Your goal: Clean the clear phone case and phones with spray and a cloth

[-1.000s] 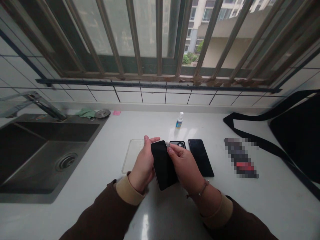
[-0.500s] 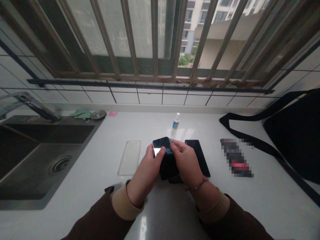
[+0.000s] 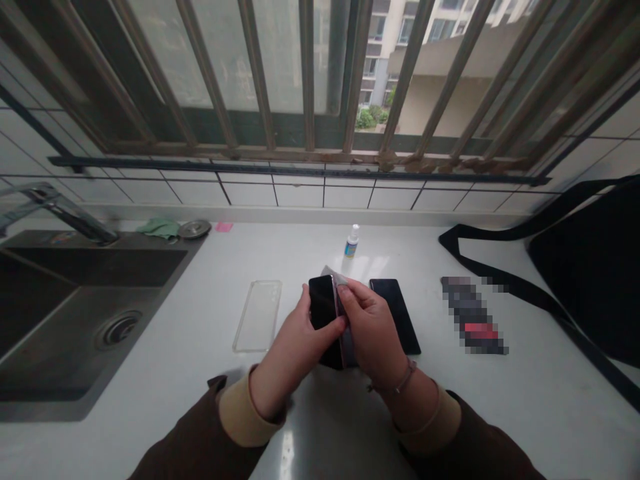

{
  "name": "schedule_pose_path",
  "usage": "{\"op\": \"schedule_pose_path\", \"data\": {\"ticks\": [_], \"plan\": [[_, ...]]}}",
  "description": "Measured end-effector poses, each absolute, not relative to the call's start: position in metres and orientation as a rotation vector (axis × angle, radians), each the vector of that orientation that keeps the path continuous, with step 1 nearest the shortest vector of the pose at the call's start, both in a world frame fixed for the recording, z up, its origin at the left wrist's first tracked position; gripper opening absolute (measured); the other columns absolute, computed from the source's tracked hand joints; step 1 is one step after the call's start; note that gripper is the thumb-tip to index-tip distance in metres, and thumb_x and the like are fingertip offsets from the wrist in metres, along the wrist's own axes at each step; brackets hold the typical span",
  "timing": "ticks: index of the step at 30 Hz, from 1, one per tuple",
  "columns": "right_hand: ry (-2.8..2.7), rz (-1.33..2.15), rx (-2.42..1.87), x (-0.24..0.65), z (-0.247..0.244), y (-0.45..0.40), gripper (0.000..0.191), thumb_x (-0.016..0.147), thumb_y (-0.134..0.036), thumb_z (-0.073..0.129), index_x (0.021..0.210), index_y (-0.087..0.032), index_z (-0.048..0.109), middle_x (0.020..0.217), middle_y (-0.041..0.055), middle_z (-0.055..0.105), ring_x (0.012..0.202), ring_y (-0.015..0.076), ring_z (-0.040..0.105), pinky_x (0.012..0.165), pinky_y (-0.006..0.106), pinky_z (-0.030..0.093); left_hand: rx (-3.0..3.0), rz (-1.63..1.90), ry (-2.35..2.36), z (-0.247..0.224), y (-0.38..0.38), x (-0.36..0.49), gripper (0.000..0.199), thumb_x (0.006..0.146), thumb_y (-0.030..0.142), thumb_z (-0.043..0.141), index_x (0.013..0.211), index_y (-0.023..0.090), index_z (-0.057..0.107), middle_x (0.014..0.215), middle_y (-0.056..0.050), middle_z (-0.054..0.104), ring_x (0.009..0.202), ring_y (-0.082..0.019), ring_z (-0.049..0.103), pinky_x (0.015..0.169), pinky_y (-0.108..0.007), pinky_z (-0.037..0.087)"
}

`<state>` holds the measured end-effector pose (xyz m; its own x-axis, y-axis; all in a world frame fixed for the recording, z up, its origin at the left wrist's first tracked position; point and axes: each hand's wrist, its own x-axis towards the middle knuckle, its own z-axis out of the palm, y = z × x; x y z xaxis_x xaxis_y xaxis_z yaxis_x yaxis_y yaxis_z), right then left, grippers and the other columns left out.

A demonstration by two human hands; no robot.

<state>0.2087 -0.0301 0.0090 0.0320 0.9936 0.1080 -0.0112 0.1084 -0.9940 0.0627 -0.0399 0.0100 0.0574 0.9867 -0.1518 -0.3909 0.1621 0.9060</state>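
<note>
My left hand (image 3: 297,333) is closed around a black smartphone (image 3: 321,298), its thumb reaching across to the phone's right edge. The phone is tilted, so its pinkish side frame shows. Against that edge, my right hand (image 3: 375,323) pinches a thin grey cloth (image 3: 330,272); part of the cloth sticks out above the fingers, and the rest is hidden. Just right of my right hand, a second dark phone or similar flat slab (image 3: 399,317) lies on the counter. A clear phone case (image 3: 261,317) lies left of my left hand. Beyond the hands stands a small spray bottle (image 3: 351,243).
A sink (image 3: 95,393) with a faucet (image 3: 75,213) is at the left. A green rag (image 3: 159,228), a metal drain lid (image 3: 195,229) and a pink piece (image 3: 224,227) lie near it. On the right are a blurred-out item (image 3: 473,317) and a black bag (image 3: 595,267) with straps.
The phone has turned from showing its broad screen to showing its side edge. My left thumb has moved right, onto that edge, and more of the grey cloth shows.
</note>
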Motion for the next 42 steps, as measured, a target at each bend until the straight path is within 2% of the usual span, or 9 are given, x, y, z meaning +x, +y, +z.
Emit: {"op": "schedule_pose_path", "data": {"ticks": [7,12,17,20,24,30,33,37,42], "plan": [[-1.317,0.898,-1.083,0.218,0.015,-0.029,0.029,0.109,-0.041,0.059,0.127,-0.029,0.079,0.134,0.0052,0.078,0.126,0.0255,0.072,0.113,0.046,0.054,1.014,0.941,0.935,0.02,-0.048,0.062,0.049,0.082,0.033,0.087,0.13,0.026,0.077,0.117,-0.013,0.077,0.094,-0.028,0.07,0.083,-0.038,0.055],[-1.303,0.945,-1.106,0.22,0.011,-0.024,0.032,0.109,-0.045,0.058,0.121,-0.026,0.08,0.124,0.0066,0.081,0.11,0.0247,0.076,0.101,0.044,0.058,0.779,0.842,0.688,0.032,-0.048,0.055,0.035,0.081,0.035,0.086,0.111,0.017,0.081,0.097,-0.01,0.072,0.078,-0.016,0.062,0.067,-0.025,0.05],[-1.331,0.916,-1.155,0.219,0.009,-0.022,0.035,0.108,-0.047,0.057,0.114,-0.021,0.08,0.103,0.0072,0.083,0.096,0.0244,0.076,0.095,0.045,0.059,0.61,0.877,0.581,0.042,-0.048,0.048,0.044,0.084,0.041,0.083,0.117,0.011,0.08,0.12,-0.016,0.076,0.096,-0.02,0.071,0.086,-0.028,0.061],[-1.274,0.876,-1.218,0.22,0.008,-0.02,0.037,0.106,-0.049,0.059,0.121,-0.022,0.08,0.117,0.0091,0.083,0.11,0.027,0.076,0.105,0.049,0.058,0.481,0.904,0.604,0.045,-0.047,0.051,0.047,0.1,0.045,0.065,0.126,0.008,0.077,0.125,-0.021,0.077,0.103,-0.023,0.075,0.093,-0.032,0.063],[-1.324,0.729,-1.268,0.221,0.009,-0.02,0.036,0.108,-0.046,0.057,0.125,-0.024,0.08,0.127,0.0091,0.081,0.12,0.0289,0.076,0.109,0.053,0.059,0.407,0.911,0.629,0.049,-0.046,0.055,0.054,0.11,0.05,0.047,0.13,0.008,0.075,0.119,-0.021,0.08,0.098,-0.023,0.078,0.088,-0.03,0.064],[-1.478,0.358,-1.198,0.223,0.009,-0.026,0.032,0.111,-0.028,0.053,0.132,-0.027,0.077,0.135,0.0052,0.078,0.14,0.0284,0.066,0.127,0.057,0.046,0.362,0.895,0.659,0.047,-0.046,0.053,0.049,0.11,0.045,0.051,0.126,0.007,0.076,0.114,-0.019,0.081,0.09,-0.02,0.078,0.079,-0.026,0.064],[-1.552,0.21,-1.132,0.224,0.009,-0.031,0.038,0.11,-0.018,0.054,0.142,-0.029,0.071,0.139,0.0036,0.076,0.148,0.0291,0.057,0.124,0.055,0.051,0.324,0.903,0.685,0.039,-0.047,0.054,0.04,0.108,0.04,0.058,0.124,0.008,0.077,0.107,-0.016,0.082,0.085,-0.019,0.077,0.077,-0.027,0.064],[-1.763,0.098,-0.855,0.223,0.011,-0.036,0.056,0.106,-0.003,0.054,0.156,-0.03,0.059,0.155,0.0048,0.065,0.145,0.0258,0.061,0.126,0.053,0.051,0.306,0.941,0.606,0.034,-0.049,0.059,0.027,0.105,0.032,0.065,0.119,0.012,0.079,0.111,-0.013,0.082,0.086,-0.019,0.078,0.083,-0.031,0.065],[-2.002,0.165,-0.577,0.213,0.015,-0.044,0.046,0.106,0.0,0.052,0.148,-0.016,0.063,0.149,0.0131,0.069,0.147,0.0234,0.06,0.127,0.05,0.05,0.155,1.048,0.591,0.039,-0.04,0.056,0.05,0.109,0.05,0.056,0.121,0.006,0.077,0.107,-0.016,0.082,0.096,-0.02,0.079,0.095,-0.028,0.063]]}}
